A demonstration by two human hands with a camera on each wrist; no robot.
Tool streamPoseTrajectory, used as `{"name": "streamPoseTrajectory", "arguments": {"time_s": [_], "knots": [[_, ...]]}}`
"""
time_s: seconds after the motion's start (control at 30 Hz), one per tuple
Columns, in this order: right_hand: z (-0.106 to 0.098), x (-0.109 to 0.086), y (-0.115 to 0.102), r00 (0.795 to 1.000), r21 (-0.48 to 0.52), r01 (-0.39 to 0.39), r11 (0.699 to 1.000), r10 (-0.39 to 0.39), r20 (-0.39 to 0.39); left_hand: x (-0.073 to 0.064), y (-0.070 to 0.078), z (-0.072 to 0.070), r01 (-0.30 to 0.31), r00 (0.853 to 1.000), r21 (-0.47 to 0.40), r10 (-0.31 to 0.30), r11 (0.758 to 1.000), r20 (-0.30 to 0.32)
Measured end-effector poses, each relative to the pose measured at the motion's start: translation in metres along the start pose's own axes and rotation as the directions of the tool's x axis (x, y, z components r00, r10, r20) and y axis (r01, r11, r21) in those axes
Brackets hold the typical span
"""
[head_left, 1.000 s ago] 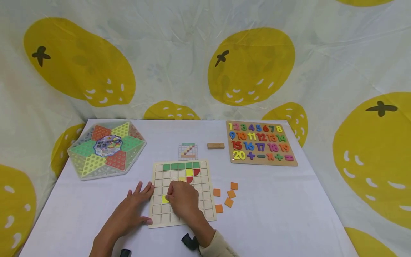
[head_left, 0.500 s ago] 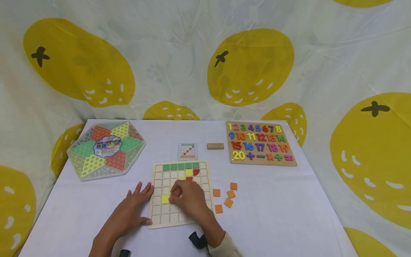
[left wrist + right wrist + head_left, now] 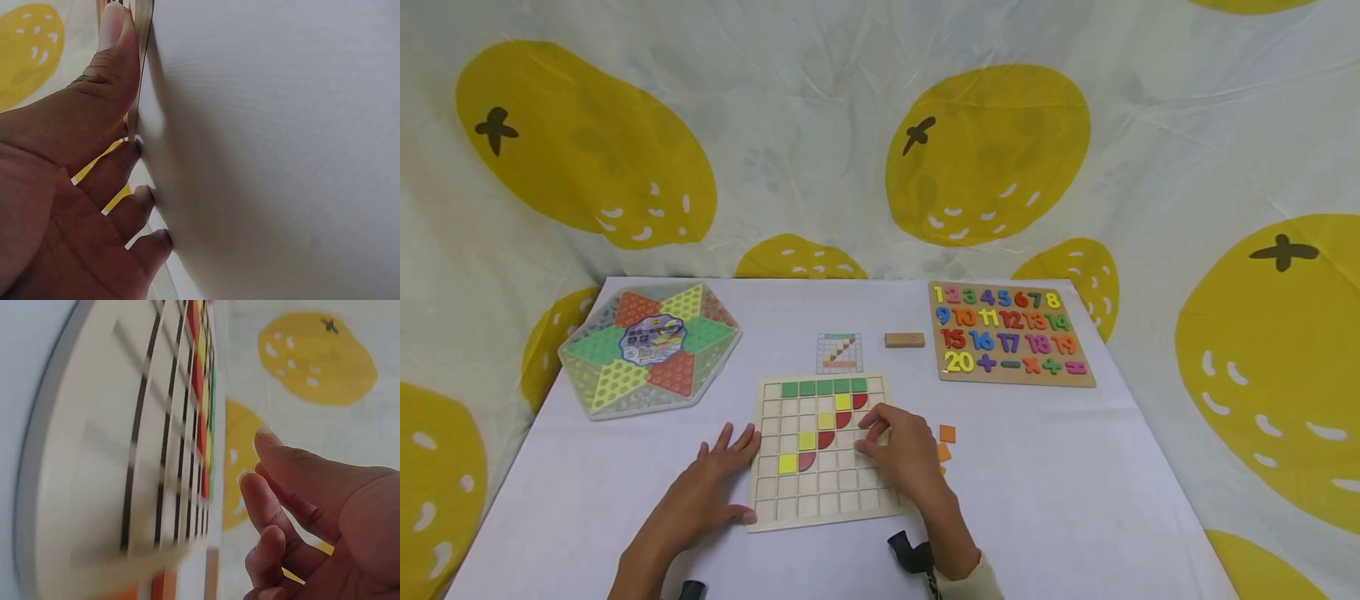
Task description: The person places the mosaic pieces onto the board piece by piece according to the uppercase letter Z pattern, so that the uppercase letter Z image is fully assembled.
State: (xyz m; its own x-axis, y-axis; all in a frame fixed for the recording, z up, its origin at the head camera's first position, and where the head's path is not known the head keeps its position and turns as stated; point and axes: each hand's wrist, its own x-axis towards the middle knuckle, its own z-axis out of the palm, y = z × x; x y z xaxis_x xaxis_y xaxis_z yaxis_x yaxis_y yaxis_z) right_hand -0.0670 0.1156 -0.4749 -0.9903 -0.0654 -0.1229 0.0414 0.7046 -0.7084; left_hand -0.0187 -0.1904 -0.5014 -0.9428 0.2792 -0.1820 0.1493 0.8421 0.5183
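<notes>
A wooden grid board (image 3: 820,507) lies on the white table, with a row of green squares (image 3: 824,387) near its far edge. Below that row, yellow squares (image 3: 807,441) run diagonally, each with a red quarter-round piece (image 3: 826,439) to its right. My left hand (image 3: 703,487) rests at the board's left edge, fingers spread, fingertips and thumb right at the rim. Above the board's right side is my right hand (image 3: 904,450), thumb and fingertips apart. In the right wrist view that hand (image 3: 306,506) has nothing between its loosely bent fingers.
Orange squares (image 3: 947,433) lie right of the board, partly hidden by my right hand. Behind the board are a printed pattern card (image 3: 840,353) and a small wooden block (image 3: 904,340). A number puzzle (image 3: 1011,333) and a hexagonal Chinese checkers set (image 3: 651,350) stand farther back.
My right hand has moved right, away from the yellow squares, uncovering a red quarter-round piece beside the lowest one. It now hides some orange squares. The left hand has stayed put.
</notes>
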Motion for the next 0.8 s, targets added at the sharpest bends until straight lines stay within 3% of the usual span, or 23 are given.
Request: {"name": "streamPoseTrajectory", "arguments": {"time_s": [0.2,0.5,0.8], "knots": [[-0.019,-0.001,0.027,0.998,-0.020,-0.053,0.998,0.053,-0.035,0.000,-0.001,0.001,-0.019,1.000,0.015,0.019,1.000,-0.011],[-0.027,-0.003,0.049,0.993,-0.200,-0.106,0.974,0.093,-0.069,0.000,0.000,0.000,-0.016,1.000,0.007,0.016,1.000,-0.010],[-0.027,-0.002,0.051,0.992,-0.170,-0.115,0.979,0.103,-0.075,0.000,-0.001,0.000,-0.013,1.000,0.021,0.013,1.000,-0.002]]}}
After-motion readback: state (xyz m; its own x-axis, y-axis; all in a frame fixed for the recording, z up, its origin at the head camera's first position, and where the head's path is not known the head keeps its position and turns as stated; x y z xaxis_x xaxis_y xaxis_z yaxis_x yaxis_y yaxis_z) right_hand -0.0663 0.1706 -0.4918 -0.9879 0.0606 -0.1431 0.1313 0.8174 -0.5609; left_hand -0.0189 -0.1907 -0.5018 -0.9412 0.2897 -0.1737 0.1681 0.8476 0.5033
